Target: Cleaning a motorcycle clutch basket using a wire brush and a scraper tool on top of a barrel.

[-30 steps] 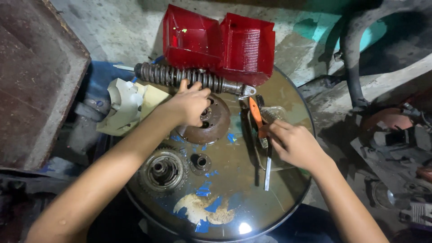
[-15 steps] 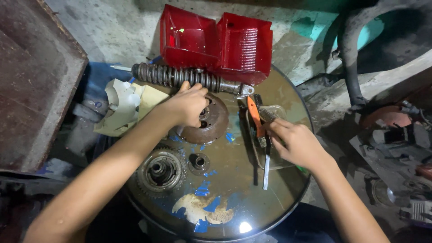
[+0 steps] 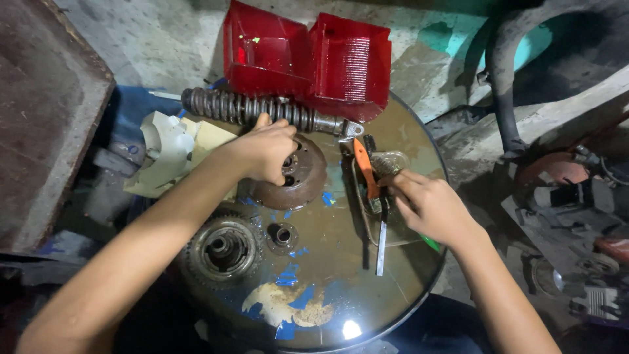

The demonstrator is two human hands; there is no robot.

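Round drum top: rusty disc, gear, shock absorber.

rusty disc: part-hidden by left hand | forearms: cut off

Rusty round rotor flat on drum top; orange-handled tool beside.

Clutter around the round drum top.
Two red lamp lenses at the drum top's far edge, coil-spring shock absorber just in front of them; toothed gear hub and small bearing on its near-left part; cream plastic cover off its left edge.
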